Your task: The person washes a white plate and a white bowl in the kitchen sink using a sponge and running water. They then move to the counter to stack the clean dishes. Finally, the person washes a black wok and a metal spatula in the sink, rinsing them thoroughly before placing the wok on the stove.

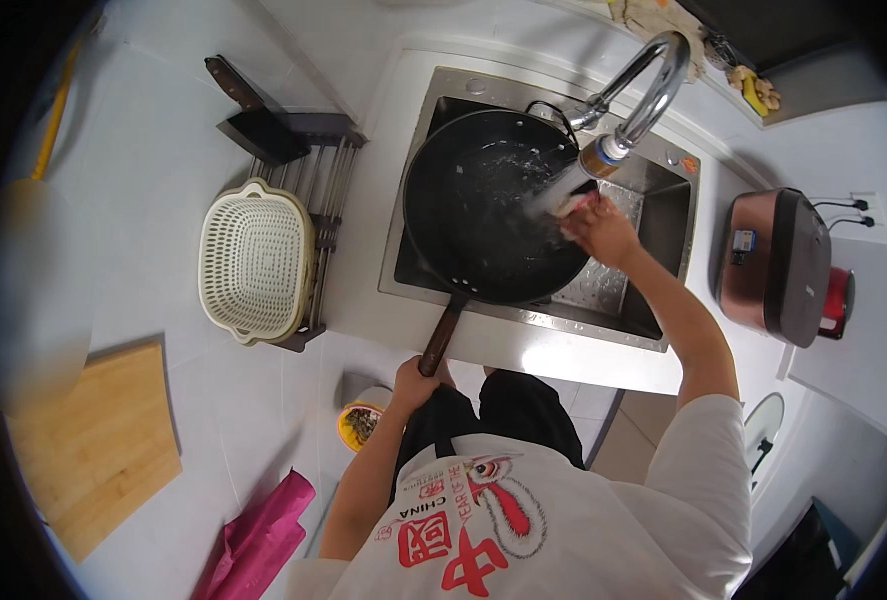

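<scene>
A large black wok rests over the stainless steel sink, tilted or level I cannot tell. My left hand grips its brown wooden handle near the end, just past the counter's front edge. At the wok's right rim, my right hand holds a reddish and white cloth, partly hidden by the fingers. Water streams from the chrome faucet into the wok beside this hand. Some water moves about on the wok's dark inside.
A cream plastic colander hangs on a metal wall rack at left, below a cleaver. A brown rice cooker stands right of the sink. A wooden cutting board, pink bag and small waste bin are lower left.
</scene>
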A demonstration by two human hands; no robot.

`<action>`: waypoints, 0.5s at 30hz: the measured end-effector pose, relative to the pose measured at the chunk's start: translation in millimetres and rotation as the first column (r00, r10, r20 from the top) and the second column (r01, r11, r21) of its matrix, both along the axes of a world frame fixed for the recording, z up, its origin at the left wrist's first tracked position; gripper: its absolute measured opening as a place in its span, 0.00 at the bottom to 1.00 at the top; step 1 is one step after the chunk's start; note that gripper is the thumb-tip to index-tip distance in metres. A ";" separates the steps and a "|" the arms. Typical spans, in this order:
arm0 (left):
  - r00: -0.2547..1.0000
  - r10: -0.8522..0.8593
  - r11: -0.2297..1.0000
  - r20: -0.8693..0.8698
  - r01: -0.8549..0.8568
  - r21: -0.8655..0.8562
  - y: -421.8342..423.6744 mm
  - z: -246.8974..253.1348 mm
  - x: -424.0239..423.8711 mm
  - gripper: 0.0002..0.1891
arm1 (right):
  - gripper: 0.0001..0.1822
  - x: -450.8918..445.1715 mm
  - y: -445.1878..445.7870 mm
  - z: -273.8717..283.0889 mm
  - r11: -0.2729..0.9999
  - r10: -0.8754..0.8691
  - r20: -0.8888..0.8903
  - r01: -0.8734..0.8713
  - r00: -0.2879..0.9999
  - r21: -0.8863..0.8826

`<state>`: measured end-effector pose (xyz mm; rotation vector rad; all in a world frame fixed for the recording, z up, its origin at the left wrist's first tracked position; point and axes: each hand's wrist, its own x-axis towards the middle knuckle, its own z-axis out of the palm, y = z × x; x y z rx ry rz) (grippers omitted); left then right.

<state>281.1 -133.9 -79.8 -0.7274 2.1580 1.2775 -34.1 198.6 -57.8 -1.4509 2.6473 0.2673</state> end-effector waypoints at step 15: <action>0.999 0.009 0.999 -0.041 -0.007 0.048 -0.4 -13.0 2.9 0.17 | 0.25 101.5 -161.6 -25.6 0.795 0.114 0.959 0.555 0.259 -0.244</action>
